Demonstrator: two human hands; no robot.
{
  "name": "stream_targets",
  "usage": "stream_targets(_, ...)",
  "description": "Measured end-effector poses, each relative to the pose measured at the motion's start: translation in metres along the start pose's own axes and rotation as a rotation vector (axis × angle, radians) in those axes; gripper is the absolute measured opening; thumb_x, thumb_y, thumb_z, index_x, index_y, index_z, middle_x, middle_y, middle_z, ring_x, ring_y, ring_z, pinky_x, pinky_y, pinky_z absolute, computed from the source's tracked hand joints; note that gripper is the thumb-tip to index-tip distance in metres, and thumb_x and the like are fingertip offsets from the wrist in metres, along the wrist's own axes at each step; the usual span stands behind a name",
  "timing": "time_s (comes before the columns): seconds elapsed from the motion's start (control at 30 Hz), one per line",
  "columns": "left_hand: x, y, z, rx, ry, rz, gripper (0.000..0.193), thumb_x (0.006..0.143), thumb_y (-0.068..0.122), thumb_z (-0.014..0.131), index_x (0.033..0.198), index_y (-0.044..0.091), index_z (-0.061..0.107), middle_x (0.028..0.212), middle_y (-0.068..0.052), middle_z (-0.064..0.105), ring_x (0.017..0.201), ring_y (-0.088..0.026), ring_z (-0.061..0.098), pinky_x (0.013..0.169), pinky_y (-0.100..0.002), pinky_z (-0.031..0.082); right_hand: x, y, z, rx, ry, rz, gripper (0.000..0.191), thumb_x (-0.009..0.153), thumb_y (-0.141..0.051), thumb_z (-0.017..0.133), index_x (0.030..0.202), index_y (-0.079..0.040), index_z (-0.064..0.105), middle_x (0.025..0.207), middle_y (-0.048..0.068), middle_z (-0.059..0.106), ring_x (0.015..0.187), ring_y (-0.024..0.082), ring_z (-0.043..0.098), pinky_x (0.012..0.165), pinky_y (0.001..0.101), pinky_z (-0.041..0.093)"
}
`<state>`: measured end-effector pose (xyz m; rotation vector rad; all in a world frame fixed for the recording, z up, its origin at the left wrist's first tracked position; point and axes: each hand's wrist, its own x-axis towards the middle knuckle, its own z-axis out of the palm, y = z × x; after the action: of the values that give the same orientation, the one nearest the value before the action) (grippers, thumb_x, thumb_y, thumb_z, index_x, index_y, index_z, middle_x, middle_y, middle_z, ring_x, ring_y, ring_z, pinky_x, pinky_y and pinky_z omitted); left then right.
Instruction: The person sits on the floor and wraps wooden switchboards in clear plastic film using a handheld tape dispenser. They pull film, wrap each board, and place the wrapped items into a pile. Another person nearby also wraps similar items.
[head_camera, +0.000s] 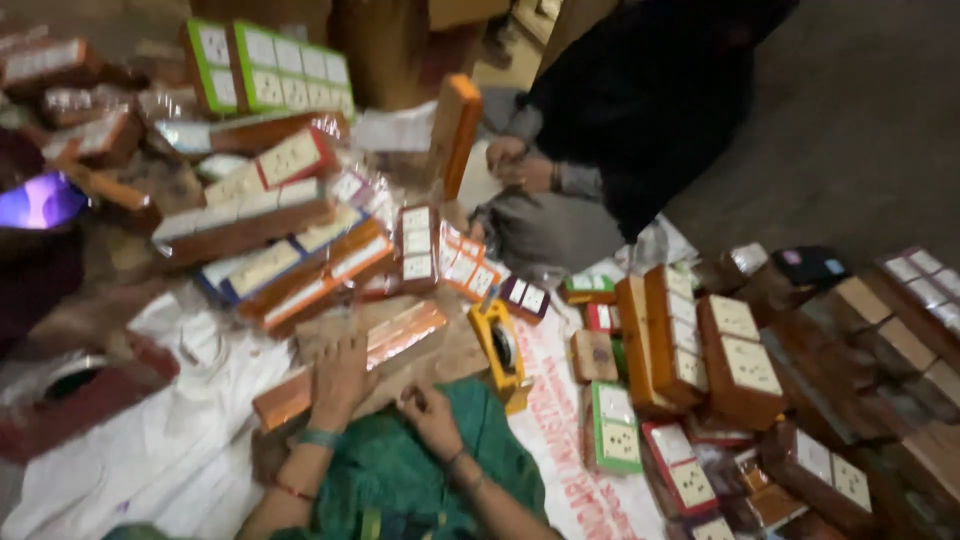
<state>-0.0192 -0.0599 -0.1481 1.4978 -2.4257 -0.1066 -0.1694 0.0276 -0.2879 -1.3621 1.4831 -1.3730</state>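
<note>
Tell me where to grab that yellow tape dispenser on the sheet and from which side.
Grip the yellow tape dispenser across its two flat side plates, coming down from above. It stands on edge, narrow and upright, with open sheet on both sides. The right hand lies nearest, probably the easier reach. The picture is blurred, so details stay unclear.

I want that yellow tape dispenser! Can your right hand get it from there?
Probably yes. The right hand rests on green cloth, and the yellow tape dispenser stands just beyond it with nothing between them.

A glossy clear plastic wrap covers the long orange switch-board box (350, 365). At its five o'clock lies matt green cloth (420, 470); at its eight o'clock, a white woven plastic sack (160, 450).
</note>
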Motion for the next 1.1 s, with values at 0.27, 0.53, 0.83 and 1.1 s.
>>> stream_targets(0.27, -0.071, -0.081, 0.049, 0.15, 0.126, 0.154, 0.065, 0.087, 0.03, 0.071, 0.149, 0.02, 0.055, 0.138, -0.015, 0.059, 0.116, -0.033, 0.057, 0.102, -0.062, 0.04, -0.012, 0.016, -0.007, -0.013, -0.04, 0.033, 0.008, 0.096, -0.01, 0.069, 0.097, -0.003, 0.065, 0.082, 0.0, 0.06, 0.075, 0.01, 0.053, 0.068, 0.026, 0.048)
stream_targets(0.53, -0.098, -0.106, 0.078, -0.209, 0.233, 0.076, 0.063, 0.095, 0.037, 0.083, 0.151, 0.017, 0.06, 0.138, -0.017, 0.056, 0.125, -0.038, 0.052, 0.115, -0.064, 0.028, -0.018, 0.02, -0.013, 0.149, -0.069, 0.071, 0.01, 0.1, -0.011, 0.069, 0.103, -0.004, 0.063, 0.084, -0.002, 0.056, 0.073, 0.006, 0.049, 0.066, 0.0221, 0.041)
stream_targets(0.83, -0.044, -0.054, 0.043, 0.007, 0.131, 0.081, 0.047, 0.084, 0.03, 0.075, 0.124, 0.008, 0.063, 0.124, -0.016, 0.064, 0.123, -0.038, 0.057, 0.108, -0.054, 0.042, -0.002, 0.023, -0.007, -0.14, -0.009, -0.134, 0.013, 0.096, -0.016, 0.065, 0.1, -0.004, 0.063, 0.083, 0.005, 0.062, 0.076, 0.015, 0.057, 0.074, 0.0313, 0.051)
stream_targets(1.1, -0.034, -0.029, 0.02, -0.043, 0.278, 0.01, 0.052, 0.073, 0.028, 0.08, 0.117, 0.006, 0.062, 0.104, -0.018, 0.072, 0.104, -0.038, 0.066, 0.108, -0.055, 0.038, -0.005, 0.018, 0.003, 0.014, -0.023, 0.057, 0.013, 0.094, -0.01, 0.071, 0.098, -0.004, 0.061, 0.073, -0.002, 0.056, 0.068, 0.005, 0.052, 0.06, 0.0228, 0.044)
